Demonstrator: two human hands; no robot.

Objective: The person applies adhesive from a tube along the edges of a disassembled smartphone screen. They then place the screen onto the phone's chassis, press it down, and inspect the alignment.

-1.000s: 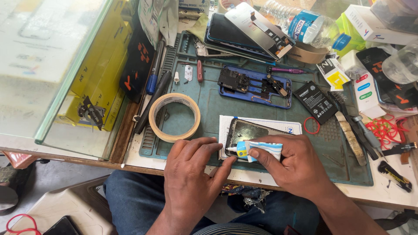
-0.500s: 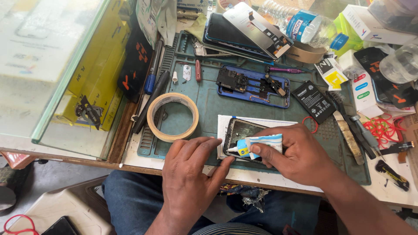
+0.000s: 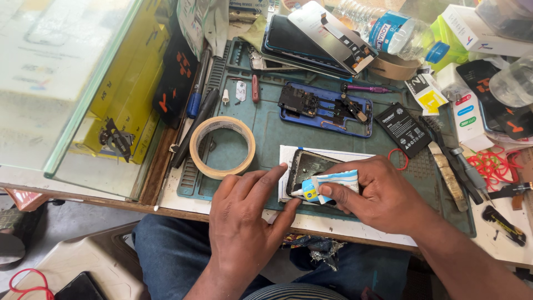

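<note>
A dark phone frame (image 3: 308,167) lies on a white sheet (image 3: 288,158) at the front of the green work mat (image 3: 272,130). My right hand (image 3: 383,194) grips a small white and blue glue tube (image 3: 327,185), its nozzle at the frame's near left edge. My left hand (image 3: 244,214) rests beside it, with thumb and forefinger touching the frame's left side. A blue opened phone body (image 3: 327,108) with bare circuit parts lies farther back on the mat.
A roll of tan tape (image 3: 222,146) sits left of the hands. A black battery (image 3: 402,129), tweezers and blades (image 3: 449,166) lie to the right, a water bottle (image 3: 388,30) and phone screens (image 3: 311,39) at the back. A glass case (image 3: 72,94) stands on the left.
The view has shifted slightly. My right hand has moved the glue tube a little along the frame's near edge; my left hand still steadies the frame.
</note>
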